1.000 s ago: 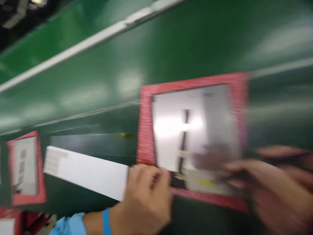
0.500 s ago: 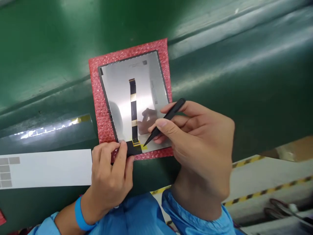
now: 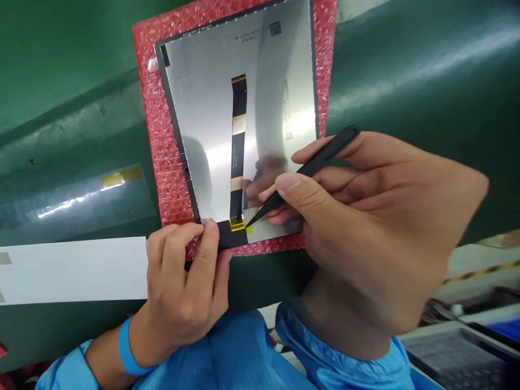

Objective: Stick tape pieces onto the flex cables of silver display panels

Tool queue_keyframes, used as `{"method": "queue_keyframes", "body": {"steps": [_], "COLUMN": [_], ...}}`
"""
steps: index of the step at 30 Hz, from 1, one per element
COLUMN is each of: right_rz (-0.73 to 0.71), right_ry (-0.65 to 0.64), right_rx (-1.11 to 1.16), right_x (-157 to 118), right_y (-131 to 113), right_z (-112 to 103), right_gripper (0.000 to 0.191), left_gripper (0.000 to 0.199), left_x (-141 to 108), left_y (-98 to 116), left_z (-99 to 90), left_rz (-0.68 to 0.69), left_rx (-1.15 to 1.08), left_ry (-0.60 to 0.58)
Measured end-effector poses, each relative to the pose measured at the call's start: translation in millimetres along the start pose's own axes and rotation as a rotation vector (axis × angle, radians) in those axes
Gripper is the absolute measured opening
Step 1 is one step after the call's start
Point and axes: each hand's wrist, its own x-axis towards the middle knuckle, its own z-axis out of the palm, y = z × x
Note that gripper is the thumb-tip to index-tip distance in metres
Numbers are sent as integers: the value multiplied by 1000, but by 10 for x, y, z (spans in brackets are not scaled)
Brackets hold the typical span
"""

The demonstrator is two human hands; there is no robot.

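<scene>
A silvery display panel [image 3: 207, 92] lies back side up on a pink bubble-wrap pad [image 3: 151, 135]. Down its middle runs a black flex cable [image 3: 239, 149] with gold bands. The cable's lower end meets a yellow tape piece [image 3: 238, 225] beside black tape [image 3: 229, 238] at the bottom edge. My left hand [image 3: 187, 287] has its fingers bent onto the panel's lower left corner, gripping the edge at the black tape. In my right hand [image 3: 365, 216], black tweezers [image 3: 320, 160] are pinched like a pen, their tip beside the yellow tape.
A white strip [image 3: 81, 271] with grey patches lies left on the green table [image 3: 406, 92]. Behind it is a clear film strip [image 3: 77, 203] with yellow tape at one end. Past the table's right edge, yellow-black striped tape [image 3: 479, 272] and cables show.
The view has come closer, so the panel looks larger and higher. The tweezers' tip has shifted nearer the yellow tape at the cable's end. My left hand stays at the corner.
</scene>
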Motion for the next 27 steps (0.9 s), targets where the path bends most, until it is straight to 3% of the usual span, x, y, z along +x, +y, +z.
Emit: {"method": "queue_keyframes", "body": {"steps": [12, 27], "right_rz": [-88, -74], "right_ry": [15, 22], "right_rx": [-104, -123], "right_x": [1, -9], "right_y": [1, -46], "right_z": [11, 31], "right_gripper": [11, 14], "left_gripper": [28, 25], "left_x": [3, -4], "left_y": [22, 18], "left_z": [-10, -18], "left_rz": [-27, 48], "left_rx": [-1, -19], "left_ry": [7, -34]}}
